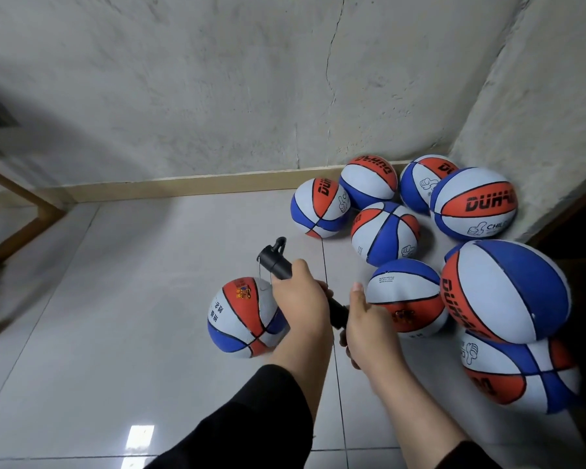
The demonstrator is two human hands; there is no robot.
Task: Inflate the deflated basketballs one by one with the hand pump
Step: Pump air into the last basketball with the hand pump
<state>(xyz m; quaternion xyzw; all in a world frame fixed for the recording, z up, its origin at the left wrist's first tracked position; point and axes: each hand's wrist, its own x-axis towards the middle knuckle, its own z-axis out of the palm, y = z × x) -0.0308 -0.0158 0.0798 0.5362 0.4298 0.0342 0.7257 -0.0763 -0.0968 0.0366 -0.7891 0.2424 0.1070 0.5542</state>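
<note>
Pump (285, 265): gripped by left hand (300, 297) and right hand (369, 324), just right of the lone ball (244, 318).
Balls: 9; 8 clustered (384, 233) right of pump.

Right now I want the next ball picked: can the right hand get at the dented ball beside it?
Probably yes, once freed: the right hand grips the pump, but the dented ball lies just beside it, nothing between.

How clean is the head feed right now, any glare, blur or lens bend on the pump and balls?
Head view: a bright glare patch on the floor tile near the bottom edge; the skirting board bows from wide-angle distortion; shadow darkens the right edge; the pump, both hands and the lone basketball read sharp.
</note>
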